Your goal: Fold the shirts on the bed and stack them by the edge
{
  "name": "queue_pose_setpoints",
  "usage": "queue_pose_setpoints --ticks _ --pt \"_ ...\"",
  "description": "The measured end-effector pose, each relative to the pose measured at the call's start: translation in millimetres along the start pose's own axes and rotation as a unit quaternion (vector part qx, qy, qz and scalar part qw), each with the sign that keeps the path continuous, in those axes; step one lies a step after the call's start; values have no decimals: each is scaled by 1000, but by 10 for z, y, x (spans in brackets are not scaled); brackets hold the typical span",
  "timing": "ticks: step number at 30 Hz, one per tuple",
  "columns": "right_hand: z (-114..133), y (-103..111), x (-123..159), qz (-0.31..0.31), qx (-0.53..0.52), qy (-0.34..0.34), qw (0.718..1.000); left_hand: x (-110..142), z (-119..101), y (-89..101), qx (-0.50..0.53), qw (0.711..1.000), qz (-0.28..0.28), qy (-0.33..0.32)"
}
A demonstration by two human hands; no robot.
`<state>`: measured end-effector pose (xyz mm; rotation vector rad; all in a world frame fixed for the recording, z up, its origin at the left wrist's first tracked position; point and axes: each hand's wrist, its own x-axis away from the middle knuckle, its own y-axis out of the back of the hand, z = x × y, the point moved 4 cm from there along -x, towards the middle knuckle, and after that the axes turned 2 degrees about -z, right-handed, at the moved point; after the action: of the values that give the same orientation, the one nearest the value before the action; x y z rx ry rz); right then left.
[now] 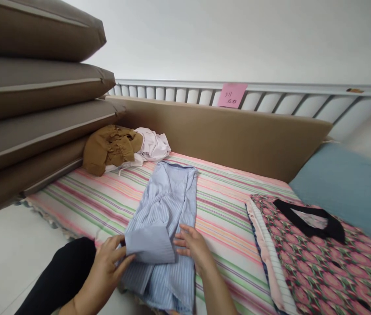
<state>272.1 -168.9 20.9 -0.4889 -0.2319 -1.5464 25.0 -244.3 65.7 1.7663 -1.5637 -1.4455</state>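
A blue striped shirt [169,201] lies lengthwise in front of me, its sides turned in to make a long narrow shape. Across its lower part lies a plain-looking blue flap, the cuff end of a sleeve [149,243]. My left hand [111,258] pinches the left edge of this flap between thumb and fingers. My right hand [190,247] is beside the flap's right end, fingers stretched and apart over the shirt, holding nothing. The shirt's lower end hangs near the bed's front edge.
A striped bedsheet [228,232] covers the bed. Folded clothes topped by a pink floral garment [310,258] lie at right, near a blue pillow [346,188]. Crumpled brown [110,148] and pale pink clothes [152,144] lie at back left, beside stacked brown cushions [41,96]. A brown board [221,135] stands behind.
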Motion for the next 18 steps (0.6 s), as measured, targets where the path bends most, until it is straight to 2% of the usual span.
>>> queue_pose_setpoints --ticks 3,5,10,12,15,16,18 --pt "-13 -2 -15 6 -2 0 1000 -63 27 163 -68 994 -74 -33" --pt "-19 -5 -24 4 -3 -3 1000 -147 36 244 -74 991 -103 -34" --pt "3 -4 -11 -2 -27 5 1000 -480 -73 336 36 994 -101 -24" --pt "20 -1 4 -1 -50 8 999 -556 -212 347 73 990 -107 -63" --pt "24 2 4 4 -86 4 996 -505 -479 232 93 974 -80 -190" --pt "19 4 -9 3 -96 7 995 -453 -547 144 94 968 -55 -224" --pt "-1 17 -58 -9 -105 26 994 -330 -620 -82 88 964 17 -251"
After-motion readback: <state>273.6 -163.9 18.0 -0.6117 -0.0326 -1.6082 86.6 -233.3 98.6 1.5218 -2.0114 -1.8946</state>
